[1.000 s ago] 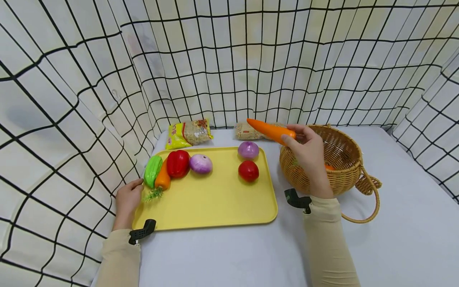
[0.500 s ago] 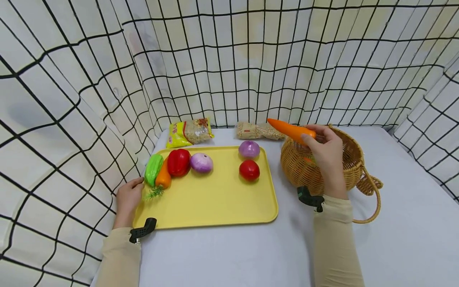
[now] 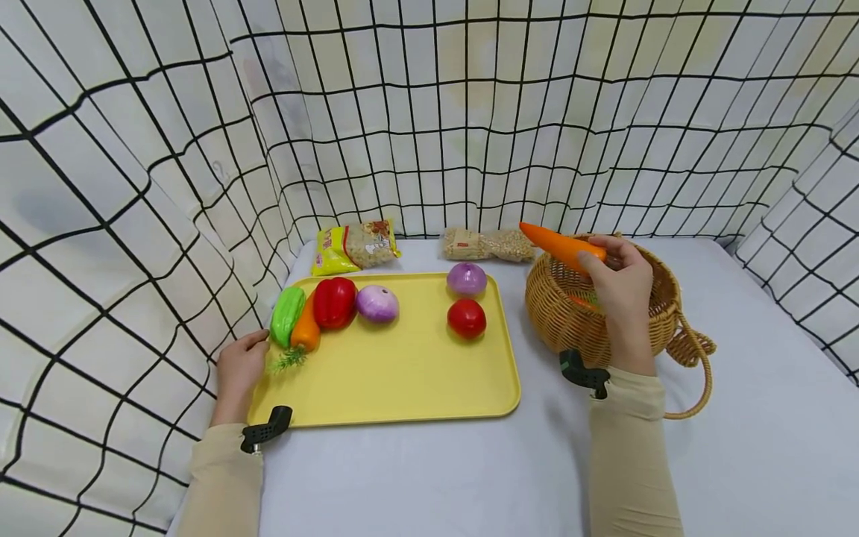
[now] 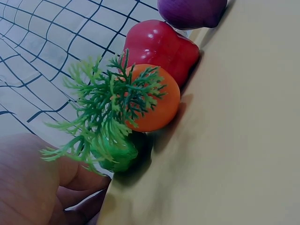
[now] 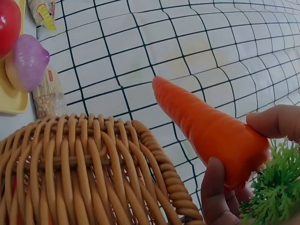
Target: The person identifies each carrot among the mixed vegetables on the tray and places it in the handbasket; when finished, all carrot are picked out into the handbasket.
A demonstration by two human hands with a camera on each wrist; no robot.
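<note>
My right hand [image 3: 624, 280] pinches an orange carrot [image 3: 560, 245] by its thick end. The carrot hangs over the round wicker basket [image 3: 567, 321], tip pointing up and left; its green leaves [image 5: 276, 183] show beside the palm in the right wrist view. My left hand [image 3: 243, 369] grips the left rim of the yellow tray [image 3: 403, 380], with some fingertips hidden at the edge. Nearest that hand lie a green vegetable [image 3: 287, 316] and another carrot [image 3: 306, 328] with leaves. Beside them are a red bell pepper [image 3: 335, 303] and a purple onion [image 3: 377, 304].
On the tray's right side sit a second purple onion [image 3: 466, 279] and a red tomato [image 3: 466, 319]. Behind the tray lie a yellow bag [image 3: 356, 247] and a clear bag of grains [image 3: 488, 245]. Orange pieces show inside the basket. Black netting surrounds the table.
My right hand has moved right with the carrot, from between tray and basket to over the basket. The left hand has stayed at the tray's rim.
</note>
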